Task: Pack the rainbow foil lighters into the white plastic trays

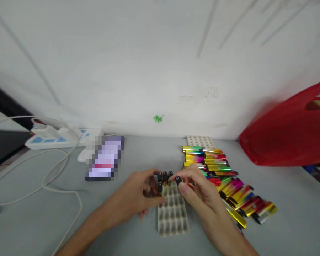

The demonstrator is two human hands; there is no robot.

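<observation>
Between the thumb and index finger of the right hand we see a black-ended tube pinched, held at the far right corner of the pale pocketed tray. The left hand curves about the tray's far left corner, thumb and index finger spread apart, the index finger close beside the standing tubes; whether it grips them we cannot tell. We count four of these, black ends up: three along the tray's far edge and one just nearer, by its left edge. Toward the near edge we look into bare pockets.

Right of the tray we find a spread of shiny multicoloured tubes, running back to a second pocketed tray by the far edge of the bench. A red bag sits at the bench's far right corner. Toward the far left corner we have a phone, a white power strip and looping white cables.
</observation>
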